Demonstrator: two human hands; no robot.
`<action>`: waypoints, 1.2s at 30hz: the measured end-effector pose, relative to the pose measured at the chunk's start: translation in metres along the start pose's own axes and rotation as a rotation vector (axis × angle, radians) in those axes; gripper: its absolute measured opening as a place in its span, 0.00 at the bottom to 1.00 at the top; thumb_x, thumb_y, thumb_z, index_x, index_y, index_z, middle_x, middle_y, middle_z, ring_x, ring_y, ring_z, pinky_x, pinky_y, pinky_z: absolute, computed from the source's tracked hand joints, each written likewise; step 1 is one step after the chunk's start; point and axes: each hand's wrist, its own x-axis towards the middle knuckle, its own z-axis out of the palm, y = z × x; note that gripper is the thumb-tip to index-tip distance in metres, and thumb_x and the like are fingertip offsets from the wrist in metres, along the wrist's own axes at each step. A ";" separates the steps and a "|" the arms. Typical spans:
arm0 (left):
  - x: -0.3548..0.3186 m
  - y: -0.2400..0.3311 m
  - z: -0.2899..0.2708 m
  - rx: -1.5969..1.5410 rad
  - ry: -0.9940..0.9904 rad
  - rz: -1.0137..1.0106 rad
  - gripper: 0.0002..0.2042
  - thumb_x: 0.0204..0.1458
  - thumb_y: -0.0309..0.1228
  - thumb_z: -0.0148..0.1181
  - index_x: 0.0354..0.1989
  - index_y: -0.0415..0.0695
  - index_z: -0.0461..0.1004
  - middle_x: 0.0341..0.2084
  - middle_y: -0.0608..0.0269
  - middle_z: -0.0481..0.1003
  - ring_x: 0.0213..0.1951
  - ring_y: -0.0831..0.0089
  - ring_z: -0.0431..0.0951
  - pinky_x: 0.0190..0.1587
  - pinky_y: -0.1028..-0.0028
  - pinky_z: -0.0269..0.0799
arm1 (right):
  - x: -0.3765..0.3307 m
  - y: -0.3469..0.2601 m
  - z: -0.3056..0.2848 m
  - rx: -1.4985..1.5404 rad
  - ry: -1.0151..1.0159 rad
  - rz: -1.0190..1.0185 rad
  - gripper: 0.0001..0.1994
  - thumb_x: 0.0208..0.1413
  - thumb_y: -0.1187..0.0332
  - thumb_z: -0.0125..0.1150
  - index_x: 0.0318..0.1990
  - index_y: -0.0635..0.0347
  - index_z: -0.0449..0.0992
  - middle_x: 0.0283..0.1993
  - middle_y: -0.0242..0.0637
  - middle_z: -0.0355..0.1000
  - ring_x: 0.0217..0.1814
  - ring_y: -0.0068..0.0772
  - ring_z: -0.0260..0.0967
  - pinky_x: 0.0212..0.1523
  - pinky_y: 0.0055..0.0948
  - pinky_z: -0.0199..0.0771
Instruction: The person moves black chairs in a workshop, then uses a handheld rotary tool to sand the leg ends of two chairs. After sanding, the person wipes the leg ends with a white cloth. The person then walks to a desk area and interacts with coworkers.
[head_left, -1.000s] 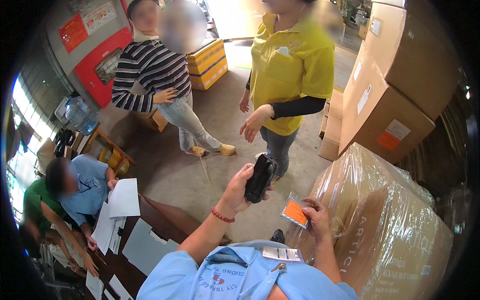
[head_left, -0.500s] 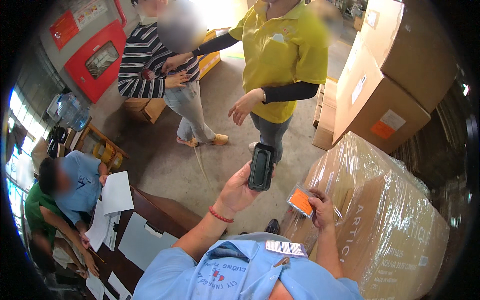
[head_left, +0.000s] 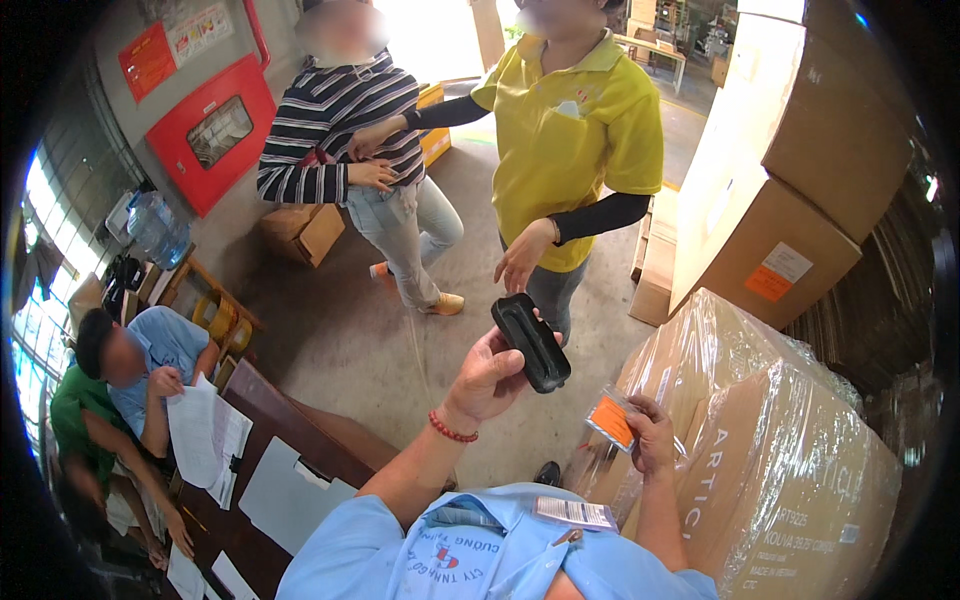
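Observation:
My left hand (head_left: 488, 375) is closed round a small black oblong tray (head_left: 531, 343) with rounded corners and a hollow inside, held tilted out in front of me. The thumb lies on its near left edge and fingertips show at its far side. In my right hand (head_left: 653, 437), pinched by one edge, is a clear plastic sleeve with an orange card (head_left: 612, 422) in it. That hand is just left of a film-wrapped carton. A hand (head_left: 527, 255) of the person in the yellow shirt hangs just beyond the tray, apart from it.
Film-wrapped cartons (head_left: 780, 470) stand close on my right, with taller stacked boxes (head_left: 770, 235) behind. A brown desk (head_left: 255, 400) with papers is on the left, where people sit. Two people stand ahead on the concrete floor (head_left: 375, 340). A red cabinet (head_left: 213, 135) hangs on the wall.
The black tray has tilted, its near end swinging right. My right hand and the card have shifted slightly right and down in view. A seated person has raised a hand and moved the papers.

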 end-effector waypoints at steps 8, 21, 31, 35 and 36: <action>0.015 0.011 0.000 -0.083 -0.110 0.093 0.28 0.63 0.45 0.53 0.69 0.59 0.50 0.62 0.43 0.62 0.52 0.53 0.76 0.52 0.59 0.79 | 0.005 0.003 -0.004 0.004 0.019 -0.040 0.15 0.50 0.81 0.59 0.48 0.70 0.75 0.42 0.41 0.76 0.40 0.31 0.76 0.45 0.28 0.78; 0.001 0.027 -0.029 -0.089 -0.121 0.158 0.45 0.52 0.53 0.63 0.71 0.39 0.49 0.63 0.47 0.64 0.55 0.58 0.74 0.51 0.67 0.78 | 0.013 0.011 0.000 -0.018 0.101 0.037 0.14 0.50 0.83 0.58 0.46 0.69 0.75 0.40 0.38 0.75 0.38 0.30 0.76 0.43 0.28 0.79; 0.029 0.056 0.030 0.088 -0.088 0.245 0.30 0.57 0.32 0.64 0.67 0.42 0.59 0.52 0.49 0.74 0.44 0.62 0.81 0.43 0.68 0.82 | 0.011 0.009 -0.004 0.022 0.055 0.007 0.14 0.49 0.82 0.58 0.46 0.71 0.75 0.41 0.39 0.75 0.38 0.29 0.75 0.44 0.27 0.78; 0.033 0.086 0.083 0.402 -0.220 0.394 0.32 0.52 0.21 0.66 0.65 0.40 0.59 0.53 0.43 0.73 0.38 0.63 0.82 0.36 0.70 0.81 | 0.012 0.010 -0.005 -0.016 0.053 -0.018 0.15 0.50 0.81 0.58 0.48 0.71 0.74 0.41 0.39 0.75 0.39 0.29 0.74 0.45 0.27 0.77; 0.033 0.094 0.092 0.442 -0.212 0.410 0.39 0.50 0.24 0.70 0.68 0.41 0.53 0.62 0.38 0.64 0.44 0.60 0.81 0.41 0.68 0.81 | 0.013 0.011 -0.006 -0.031 0.060 -0.022 0.15 0.50 0.80 0.58 0.48 0.71 0.74 0.41 0.39 0.75 0.39 0.29 0.74 0.45 0.27 0.77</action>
